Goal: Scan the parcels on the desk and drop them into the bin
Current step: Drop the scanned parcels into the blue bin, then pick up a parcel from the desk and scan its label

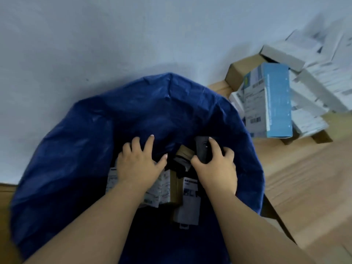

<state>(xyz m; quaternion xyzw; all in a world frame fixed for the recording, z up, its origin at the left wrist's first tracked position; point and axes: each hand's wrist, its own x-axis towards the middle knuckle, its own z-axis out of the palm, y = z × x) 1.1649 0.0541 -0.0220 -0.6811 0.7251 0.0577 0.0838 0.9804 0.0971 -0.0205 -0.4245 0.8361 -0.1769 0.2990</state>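
A large bin lined with a dark blue bag [91, 141] fills the middle of the head view. Several labelled parcels [187, 202] lie inside it, brown cardboard and white labels showing. My left hand [141, 161] hovers over the bin's opening with fingers spread and holds nothing. My right hand [215, 164] grips a dark handheld scanner [202, 147], also over the bin. On the wooden desk [304, 178] at the right, a blue and white box [270, 100] with shipping labels stands on edge among other parcels.
A heap of white and grey labelled parcels [314, 80] and a brown carton [242, 67] crowd the desk's far right corner. A pale wall [114, 44] rises behind the bin. The desk's left edge runs close beside the bin.
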